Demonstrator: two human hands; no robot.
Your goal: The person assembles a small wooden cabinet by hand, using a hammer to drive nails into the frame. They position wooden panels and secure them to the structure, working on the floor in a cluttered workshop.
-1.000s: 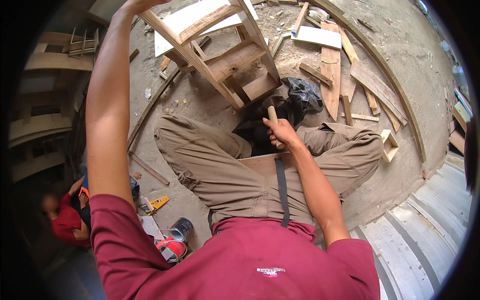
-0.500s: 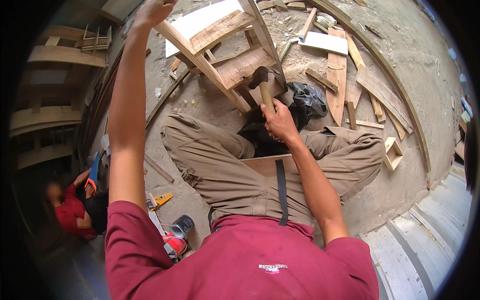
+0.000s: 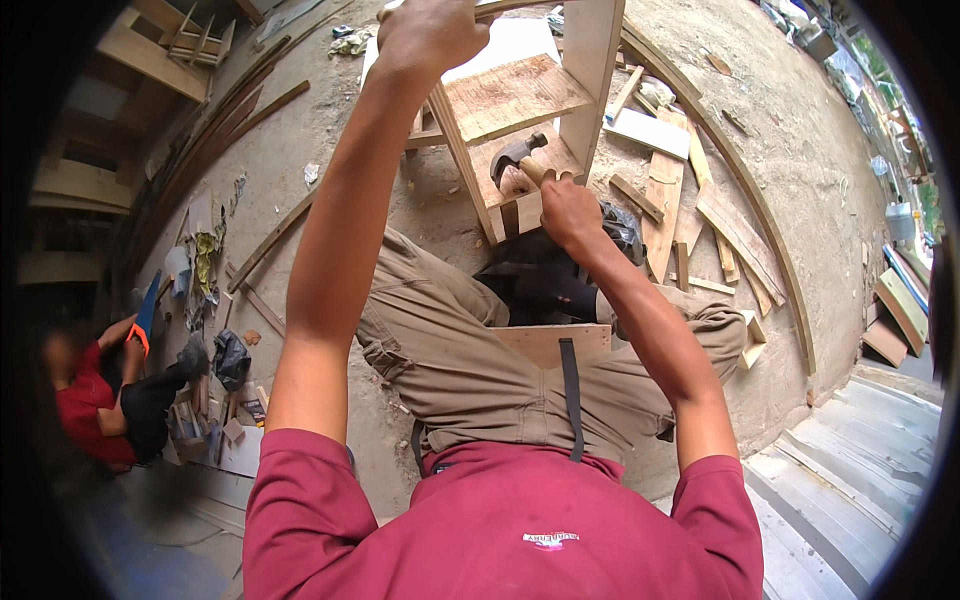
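Note:
In front of me stands a wooden shelf unit point(image 3: 520, 95) with rough, pale boards between its side panels. My left hand point(image 3: 432, 38) reaches up to its far upper edge, fingers curled round the wood. My right hand point(image 3: 575, 210) is wrapped round the wooden handle of a claw hammer point(image 3: 514, 158). The dark hammer head is in front of the lower boards; whether it touches them I cannot tell. A black plastic bag point(image 3: 622, 228) lies beside the unit's base, partly behind my right hand. Between my legs, a flat wooden board point(image 3: 555, 344) shows.
Loose planks point(image 3: 662, 195) and a white board point(image 3: 648, 132) lie to the right, inside a long wood strip point(image 3: 765, 200). Corrugated metal sheets point(image 3: 850, 480) cover the lower right. At far left, a person in red point(image 3: 95, 405) holds a blue handsaw point(image 3: 147, 308).
My view has shifted. My left hand and the shelf unit appear further right, the unit more upright. The hammer's head has turned sideways in front of the lower boards, still in my right hand.

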